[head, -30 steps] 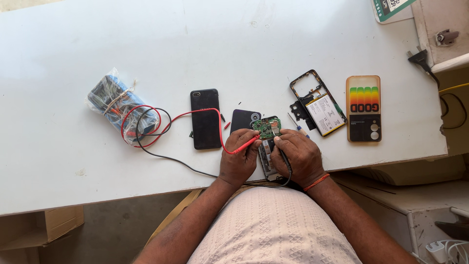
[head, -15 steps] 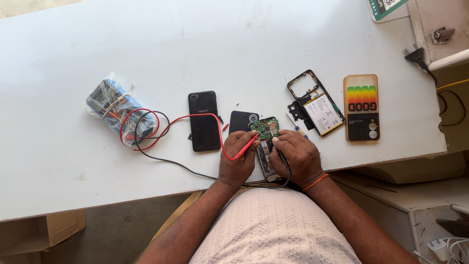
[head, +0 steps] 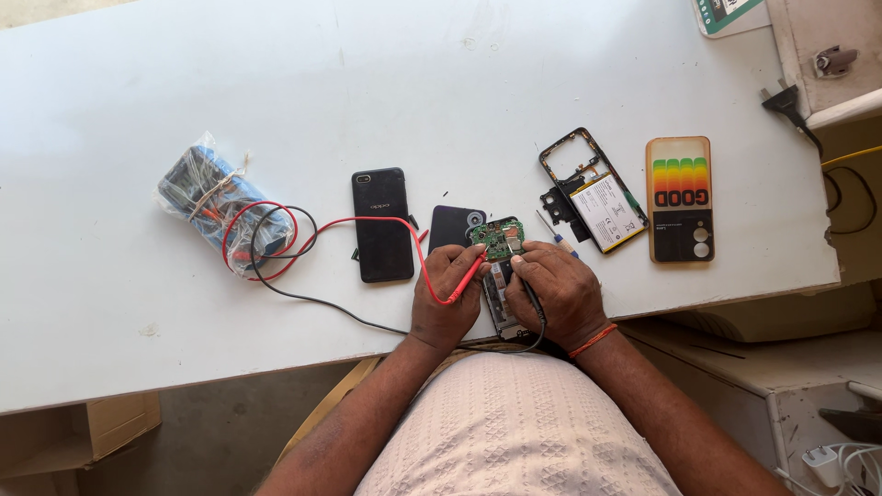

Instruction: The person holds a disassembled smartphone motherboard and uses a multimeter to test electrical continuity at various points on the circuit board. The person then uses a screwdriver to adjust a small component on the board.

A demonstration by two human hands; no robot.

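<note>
Fingers of my left hand (head: pixel 447 298) are pinching the red probe (head: pixel 467 278) near its tip, closed snugly round it, while those of my right hand (head: pixel 559 292) are curling shut around the black probe (head: pixel 525 292), both tips coming down on the opened phone (head: pixel 501 276) lying at the near edge of the surface (head: pixel 276 83), its green circuit board (head: pixel 501 241) exposed. I am judging the biggest risk to be a slip: either tip sliding sideways could bridge neighbouring contacts on that crowded board, and I cannot tell exactly which spots the tips are touching. Nothing but my hands is steadying the phone, so a push could be nudging it toward the edge. Further out, the red lead (head: pixel 367 221) is arching over to the bagged meter (head: pixel 213 197), looping beside the black handset (head: pixel 383 223); a tug on it could be dragging the probe off its mark. A small screwdriver (head: pixel 555 235), a stripped phone frame with battery (head: pixel 593 190) and a striped back cover (head: pixel 680 198) are lying close by on the right, within easy knocking range of my wrist.
</note>
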